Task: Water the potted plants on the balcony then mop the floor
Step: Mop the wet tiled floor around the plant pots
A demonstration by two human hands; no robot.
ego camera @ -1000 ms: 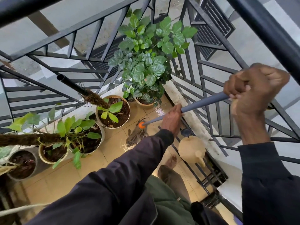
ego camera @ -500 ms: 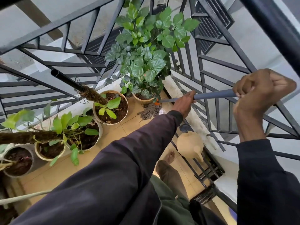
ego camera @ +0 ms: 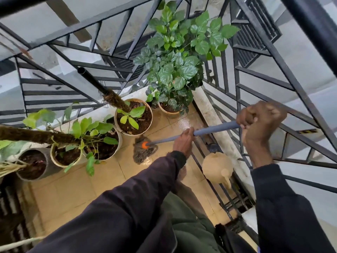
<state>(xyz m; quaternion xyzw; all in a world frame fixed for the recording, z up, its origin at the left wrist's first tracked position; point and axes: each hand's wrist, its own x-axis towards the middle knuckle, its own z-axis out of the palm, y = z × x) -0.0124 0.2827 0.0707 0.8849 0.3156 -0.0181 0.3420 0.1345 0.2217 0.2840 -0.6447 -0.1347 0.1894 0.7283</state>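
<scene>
One wide-angle view, worn on the head; looks forward and steeply down onto the tiled balcony floor; faces a corner of the black railing; sits close above the left hand and right hand, the right nearer the lens; bends bars toward the edges.

You draw the mop head back from the corner pot, which it touched half a second ago. It now lies on the tiles just in front of the pot with the moss pole. Your left hand comes back with the handle, which slants more steeply down from your right hand. A wet sheen shows where the mop was.
</scene>
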